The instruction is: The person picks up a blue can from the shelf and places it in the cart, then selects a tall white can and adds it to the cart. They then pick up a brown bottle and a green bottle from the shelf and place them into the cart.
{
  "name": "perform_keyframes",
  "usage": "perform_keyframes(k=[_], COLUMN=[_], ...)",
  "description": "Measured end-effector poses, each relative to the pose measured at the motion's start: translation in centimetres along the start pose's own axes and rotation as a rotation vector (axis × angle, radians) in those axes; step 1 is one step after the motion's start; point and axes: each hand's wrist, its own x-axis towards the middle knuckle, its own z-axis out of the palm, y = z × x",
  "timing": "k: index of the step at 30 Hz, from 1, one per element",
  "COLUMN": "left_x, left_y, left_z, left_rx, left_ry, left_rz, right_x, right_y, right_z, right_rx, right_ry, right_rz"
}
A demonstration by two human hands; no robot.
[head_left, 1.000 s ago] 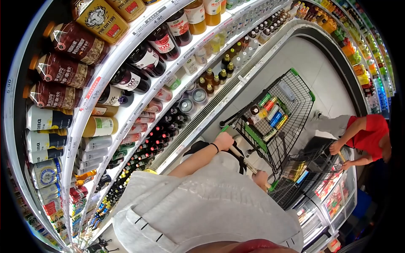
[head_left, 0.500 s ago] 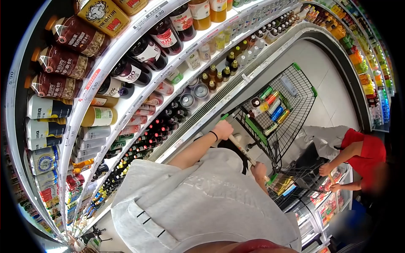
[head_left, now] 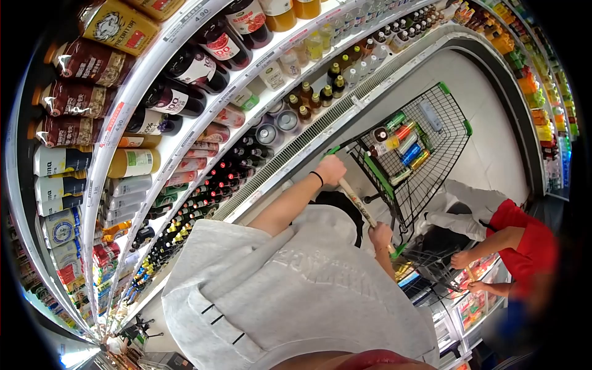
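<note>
Both my hands grip the handle bar (head_left: 356,200) of a black wire shopping cart (head_left: 425,179) with green corners. My left hand (head_left: 331,170), with a black band on the wrist, is wrapped round the bar near its upper green end. Further down, my right hand (head_left: 380,235) closes round it near the other green end. Inside the cart lie several cans (head_left: 419,160) and bottles, among them a dark-capped bottle (head_left: 380,134), with a pale grey item (head_left: 430,116) near the far end.
A refrigerated shelf (head_left: 308,132) of bottles and cans curves along the left and ahead. At the right, a person in red (head_left: 524,240) holds another cart's handle, close beside mine. More stocked shelves (head_left: 533,92) stand at the far right.
The cart has shifted slightly right in view, and my hands stay on its bar. The shelf bottles appear further left and lower. The person in red has moved a little left and down.
</note>
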Motion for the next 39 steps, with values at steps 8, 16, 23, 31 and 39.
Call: perform_keyframes(k=[8, 16, 23, 31, 39], left_x=[4.4, 9.3, 12.9, 18.0, 21.4], left_y=[1.7, 2.2, 2.0, 0.5, -0.6], left_z=[-2.2, -4.6, -6.7, -8.8, -11.3], left_rx=[-0.013, 0.027, 0.010, 0.050, -0.005], left_ry=[-0.035, -0.044, -0.040, -0.045, -0.047], left_rz=[-0.019, -0.025, -0.052, -0.040, -0.022], right_x=[3.3, 7.6, 10.7, 15.4, 19.0], right_y=[3.9, 7.7, 8.9, 10.3, 11.5], right_z=[-2.3, -3.8, -6.8, -9.3, -11.2], right_rx=[-0.030, -0.010, 0.007, -0.011, -0.052], right_ry=[-0.013, -0.041, -0.072, -0.026, -0.048], right_rz=[-0.002, 0.004, 0.016, 0.008, 0.055])
